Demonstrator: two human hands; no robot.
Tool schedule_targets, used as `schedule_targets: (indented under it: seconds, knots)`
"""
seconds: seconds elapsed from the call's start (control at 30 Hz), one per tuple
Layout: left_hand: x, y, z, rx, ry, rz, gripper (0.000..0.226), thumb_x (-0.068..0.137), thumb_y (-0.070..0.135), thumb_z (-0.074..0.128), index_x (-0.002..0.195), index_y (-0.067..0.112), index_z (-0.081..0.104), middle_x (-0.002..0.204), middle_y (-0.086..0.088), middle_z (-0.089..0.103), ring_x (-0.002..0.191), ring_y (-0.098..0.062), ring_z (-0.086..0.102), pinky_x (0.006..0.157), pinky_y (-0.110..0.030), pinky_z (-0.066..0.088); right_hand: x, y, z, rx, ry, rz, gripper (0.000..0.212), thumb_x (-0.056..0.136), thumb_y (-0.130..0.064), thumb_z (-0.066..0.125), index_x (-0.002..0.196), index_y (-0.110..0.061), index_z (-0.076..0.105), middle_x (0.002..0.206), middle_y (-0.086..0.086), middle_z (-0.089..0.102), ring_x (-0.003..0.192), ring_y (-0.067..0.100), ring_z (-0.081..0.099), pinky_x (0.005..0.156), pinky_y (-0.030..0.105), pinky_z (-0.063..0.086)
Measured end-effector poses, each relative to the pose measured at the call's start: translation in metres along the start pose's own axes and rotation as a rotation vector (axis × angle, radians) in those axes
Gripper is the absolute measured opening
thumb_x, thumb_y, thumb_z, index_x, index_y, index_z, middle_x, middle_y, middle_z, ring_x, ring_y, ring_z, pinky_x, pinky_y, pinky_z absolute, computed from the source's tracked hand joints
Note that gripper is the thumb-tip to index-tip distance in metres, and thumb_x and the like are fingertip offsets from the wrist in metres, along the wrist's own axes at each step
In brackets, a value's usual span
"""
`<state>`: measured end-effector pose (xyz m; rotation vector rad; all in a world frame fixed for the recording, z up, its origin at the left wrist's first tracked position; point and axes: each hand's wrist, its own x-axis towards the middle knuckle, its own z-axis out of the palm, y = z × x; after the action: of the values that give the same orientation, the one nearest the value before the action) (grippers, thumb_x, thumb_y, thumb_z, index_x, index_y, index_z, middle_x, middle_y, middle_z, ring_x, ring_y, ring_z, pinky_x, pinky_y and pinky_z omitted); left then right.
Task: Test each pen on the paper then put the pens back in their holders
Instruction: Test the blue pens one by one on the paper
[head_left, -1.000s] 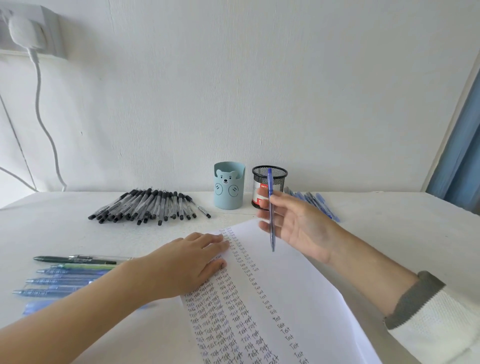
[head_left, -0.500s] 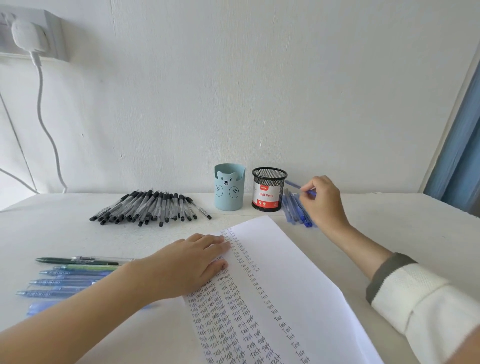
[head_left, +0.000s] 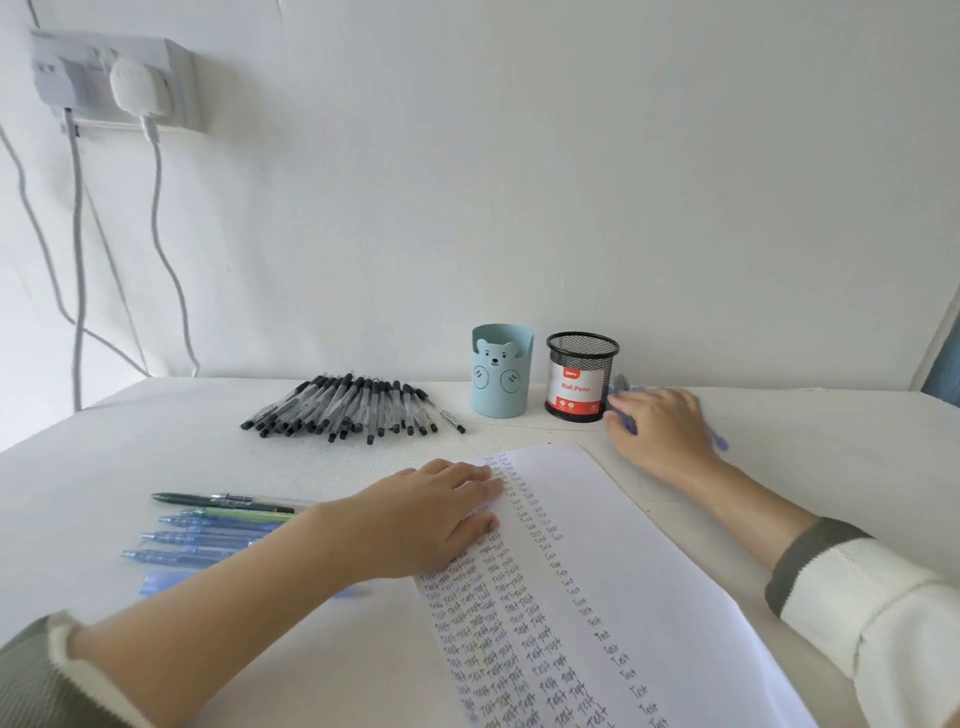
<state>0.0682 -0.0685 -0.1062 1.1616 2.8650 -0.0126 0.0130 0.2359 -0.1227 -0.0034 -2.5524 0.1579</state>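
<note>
Right grip (head_left: 660, 431) lies blurred over the blue pens (head_left: 621, 385); whether it pinches one, I cannot tell. Two holders stand left of it, mesh holder (head_left: 582, 376) then bear cup (head_left: 501, 371), on a white table (head_left: 831, 447) by a white wall (head_left: 519, 156). Left grip (head_left: 431, 519) presses flat on the paper (head_left: 649, 597), perhaps six coloured pens (head_left: 208, 525) to its left.

A white table top (head_left: 156, 457) is seen. A white sheet of paper filled with handwritten rows of "Test" (head_left: 623, 571) is held flat on it by the left hand (head_left: 431, 514). Just outside that wrist a small set of green and blue pens (head_left: 208, 525) is laid, and beyond the fingertips a fanned row of black-capped clear pens (head_left: 343, 405). A loose heap of blue pens (head_left: 719, 441) is partly covered by the blurred right hand (head_left: 660, 431). A black wire-mesh cup (head_left: 581, 376) is stood just beside its fingertips, and a pale blue bear-faced cup (head_left: 501, 371) past that.
</note>
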Motion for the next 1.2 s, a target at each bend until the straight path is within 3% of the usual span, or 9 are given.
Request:
schedule_targets:
  seconds: [0.07,0.2,0.33,0.43,0.67,0.83,1.0,1.1,1.2]
  knots:
    - [0.001,-0.004,-0.006,-0.119,-0.01,-0.005,0.048,0.104,0.039,0.031,0.151,0.032,0.025,0.154,0.012,0.029,0.141,-0.01,0.029,0.117,-0.035,0.028,-0.003,-0.011,-0.011,0.114,0.035,-0.001,0.036,0.088,-0.035,0.048,0.106,-0.021,0.075,0.107,0.001,0.073,0.099,0.032,0.064,0.089,0.037,0.04]
    - [-0.004,-0.043,-0.034,-0.307,0.064,-0.13,0.04,0.099,0.011,0.049,0.134,0.031,0.051,0.134,0.019,0.046,0.123,0.003,0.04,0.115,-0.025,0.026,-0.017,-0.044,-0.034,0.193,-0.033,-0.132,0.017,0.089,-0.026,0.062,0.098,-0.03,0.076,0.088,-0.016,0.071,0.09,0.021,0.063,0.092,0.039,0.041]
    - [-0.031,-0.091,-0.057,-0.337,0.009,-0.223,0.011,0.082,0.031,0.076,0.087,0.025,0.069,0.09,0.017,0.071,0.088,0.003,0.065,0.094,-0.032,0.051,-0.028,-0.062,-0.037,0.415,-0.285,-0.208,0.017,0.092,-0.024,0.06,0.095,-0.031,0.076,0.096,-0.018,0.073,0.095,0.003,0.062,0.093,0.032,0.047]
    - [-0.048,-0.099,-0.067,-0.285,-0.161,-0.277,0.02,0.077,0.043,0.077,0.088,0.027,0.071,0.075,0.032,0.067,0.072,0.018,0.058,0.077,-0.018,0.041,-0.033,-0.068,-0.031,0.439,-0.346,-0.265,0.019,0.093,-0.022,0.059,0.096,-0.031,0.075,0.098,-0.019,0.071,0.098,-0.002,0.06,0.094,0.03,0.047]
    - [-0.045,-0.104,-0.061,-0.22,-0.262,-0.279,0.011,0.08,0.044,0.075,0.089,0.037,0.073,0.077,0.03,0.068,0.071,0.017,0.058,0.078,-0.019,0.04,-0.034,-0.069,-0.03,0.464,-0.381,-0.293,0.019,0.093,-0.023,0.058,0.097,-0.032,0.075,0.099,-0.021,0.07,0.098,-0.004,0.062,0.094,0.033,0.05]
    - [-0.028,-0.1,-0.048,-0.263,-0.096,-0.211,0.009,0.083,0.033,0.074,0.088,0.034,0.067,0.088,0.02,0.068,0.082,0.002,0.064,0.088,-0.026,0.05,-0.033,-0.066,-0.033,0.471,-0.362,-0.312,0.02,0.094,-0.021,0.058,0.1,-0.028,0.075,0.099,-0.021,0.069,0.099,-0.003,0.061,0.095,0.03,0.049]
    - [-0.013,-0.092,-0.035,-0.187,0.143,-0.125,0.019,0.085,0.014,0.067,0.099,0.026,0.072,0.085,0.02,0.061,0.076,0.005,0.059,0.071,-0.005,0.043,-0.033,-0.064,-0.037,0.488,-0.339,-0.307,0.019,0.094,-0.018,0.059,0.101,-0.024,0.076,0.1,-0.017,0.072,0.097,-0.004,0.063,0.093,0.029,0.05]
    - [-0.005,-0.072,-0.034,-0.185,0.538,0.119,0.018,0.083,0.008,0.07,0.096,0.02,0.071,0.088,0.013,0.057,0.077,0.003,0.058,0.072,-0.009,0.043,-0.033,-0.066,-0.037,0.49,-0.325,-0.316,0.02,0.093,-0.017,0.06,0.102,-0.023,0.076,0.1,-0.017,0.071,0.097,-0.002,0.063,0.093,0.029,0.05]
    - [-0.002,-0.032,-0.033,-0.077,0.677,0.414,0.015,0.09,0.012,0.066,0.103,0.013,0.073,0.097,0.001,0.061,0.085,-0.006,0.06,0.082,-0.018,0.049,-0.033,-0.068,-0.038,0.46,-0.337,-0.326,0.021,0.091,-0.017,0.062,0.105,-0.023,0.076,0.096,-0.016,0.068,0.091,0.001,0.062,0.089,0.032,0.051]
